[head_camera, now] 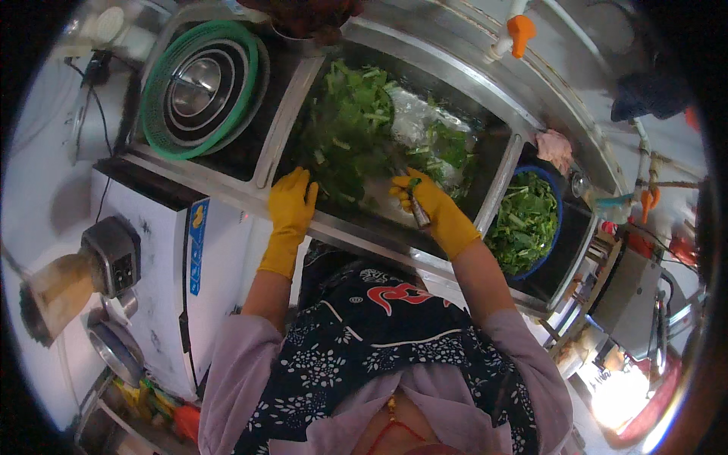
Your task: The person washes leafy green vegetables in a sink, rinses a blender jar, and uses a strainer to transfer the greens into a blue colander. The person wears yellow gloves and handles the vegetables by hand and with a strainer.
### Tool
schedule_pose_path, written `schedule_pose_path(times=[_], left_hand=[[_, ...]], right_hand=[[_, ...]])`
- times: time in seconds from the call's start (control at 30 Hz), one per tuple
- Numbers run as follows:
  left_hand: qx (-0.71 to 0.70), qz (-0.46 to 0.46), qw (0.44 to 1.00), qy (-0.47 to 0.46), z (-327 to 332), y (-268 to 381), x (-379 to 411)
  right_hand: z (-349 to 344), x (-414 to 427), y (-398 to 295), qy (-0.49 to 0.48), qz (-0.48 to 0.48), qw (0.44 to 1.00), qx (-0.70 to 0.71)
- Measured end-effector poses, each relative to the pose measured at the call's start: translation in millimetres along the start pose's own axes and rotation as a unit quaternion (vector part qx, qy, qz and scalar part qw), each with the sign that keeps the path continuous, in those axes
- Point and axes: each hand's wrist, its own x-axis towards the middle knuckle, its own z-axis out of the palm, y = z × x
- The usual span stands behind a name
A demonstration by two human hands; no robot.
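My left hand (291, 202), in a yellow rubber glove, rests on the front rim of the steel sink (364, 232) with the thumb apart and nothing held. In a matching glove, my right hand (441, 210) grips a metal-handled utensil (420, 211) over the middle basin. The utensil's far end is hidden among leaves and water. Cut leafy greens (358, 105) fill the left and middle of that basin, and a smaller clump (449, 145) floats at the right. More cut greens (526, 222) fill a blue-rimmed round container (559, 207) in the right basin.
A green plastic colander (152, 114) with nested steel bowls (196, 88) sits over the left basin. Orange-handled valves (520, 35) are on pipes behind. A pink cloth (553, 149) lies at the back right. At left stand a white cabinet (153, 273) and a blender (111, 256).
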Motion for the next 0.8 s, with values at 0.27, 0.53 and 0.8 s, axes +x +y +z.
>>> schedule_pose_path(times=[0.27,0.53,0.8], left_hand=[[0.0,-0.008,1.0,0.005,1,2,-2],[-0.019,0.003,1.0,0.003,9,-4,-5],[-0.005,-0.032,0.998,-0.054,4,13,-7]], right_hand=[[31,1,-1,-0.144,0.05,0.979,0.135],[28,-79,-7,-0.22,0.032,0.967,0.123],[-18,-206,21,-0.163,-0.056,0.977,0.124]])
